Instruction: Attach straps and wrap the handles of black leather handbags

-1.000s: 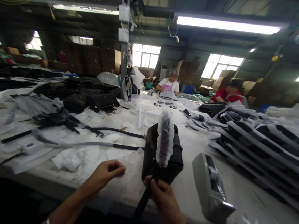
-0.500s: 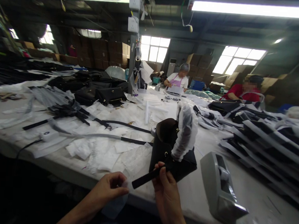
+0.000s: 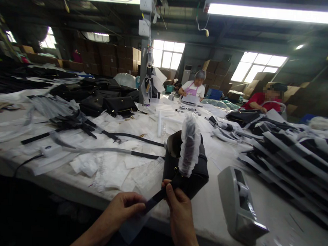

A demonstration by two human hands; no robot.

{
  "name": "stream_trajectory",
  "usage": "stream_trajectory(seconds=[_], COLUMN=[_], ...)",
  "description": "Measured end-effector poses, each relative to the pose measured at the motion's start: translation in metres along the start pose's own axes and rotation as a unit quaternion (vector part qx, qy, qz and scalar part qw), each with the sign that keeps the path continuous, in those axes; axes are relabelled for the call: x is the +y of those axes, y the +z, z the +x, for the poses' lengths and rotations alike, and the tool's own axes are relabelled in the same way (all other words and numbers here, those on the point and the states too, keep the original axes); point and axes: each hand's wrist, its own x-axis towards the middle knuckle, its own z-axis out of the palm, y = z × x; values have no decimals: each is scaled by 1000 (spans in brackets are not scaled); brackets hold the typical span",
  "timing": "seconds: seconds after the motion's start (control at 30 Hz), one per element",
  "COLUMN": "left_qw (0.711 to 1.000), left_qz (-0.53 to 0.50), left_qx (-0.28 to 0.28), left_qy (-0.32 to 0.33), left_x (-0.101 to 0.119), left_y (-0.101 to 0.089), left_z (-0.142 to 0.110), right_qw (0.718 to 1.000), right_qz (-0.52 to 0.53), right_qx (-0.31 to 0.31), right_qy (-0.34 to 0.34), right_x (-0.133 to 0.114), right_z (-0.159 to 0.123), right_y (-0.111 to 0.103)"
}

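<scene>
A black handbag (image 3: pixel 198 178) stands near the table's front edge, its handle (image 3: pixel 189 147) wrapped in crinkled whitish sheeting. From its near side a black strap (image 3: pixel 155 199) runs toward me. My right hand (image 3: pixel 179 206) is closed on that strap close to the bag, thumb on top. At the strap's free end, my left hand (image 3: pixel 128 208) pinches a thin translucent sheet (image 3: pixel 133 225), which hangs below the fingers and laps over the strap tip. Whether the left fingers also grip the strap itself is hard to see.
A grey tape dispenser (image 3: pixel 241 207) stands right of the bag. Stacked black pieces with white sheets (image 3: pixel 295 169) fill the right side. Crumpled white paper (image 3: pixel 113 168), long straps (image 3: pixel 140 138) and black bags (image 3: pixel 117 105) lie to the left. Two people work across the table.
My left hand has moved right, bringing the translucent sheet onto the strap's end. The bag and its wrapped handle have shifted slightly left and turned. My right hand keeps its hold.
</scene>
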Motion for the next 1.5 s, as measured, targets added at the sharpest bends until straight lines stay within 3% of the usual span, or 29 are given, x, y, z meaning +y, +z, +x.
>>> stream_trajectory(seconds=[0.23,0.47,0.6,0.77,0.97,1.17,1.3,1.4,1.5], left_qw=[998,992,987,989,990,986,960,920,880], left_qz=[-46,-88,-59,-61,-51,-26,50,138,238], left_qx=[24,21,55,64,61,94,137,137,133], left_qy=[30,86,137,122,120,133,239,340,389], left_x=[7,25,28,18,1,2,0,-3,-1], left_y=[35,70,78,78,79,82,83,80,75], left_z=[19,42,49,48,42,37,35,33,30], right_qw=[983,941,939,935,946,959,959,963,973], right_qz=[-172,-318,-322,-326,-298,-263,-256,-240,-208], right_qx=[-54,-14,1,49,53,57,69,69,40], right_qy=[-41,-113,-123,-134,-113,-88,-100,-99,-91], right_x=[-15,-36,-48,-47,-41,-44,-43,-40,-39], right_z=[-2,-12,-14,-7,-6,-6,-1,1,-1], right_y=[-10,-30,-30,-26,-23,-19,-17,-17,-15])
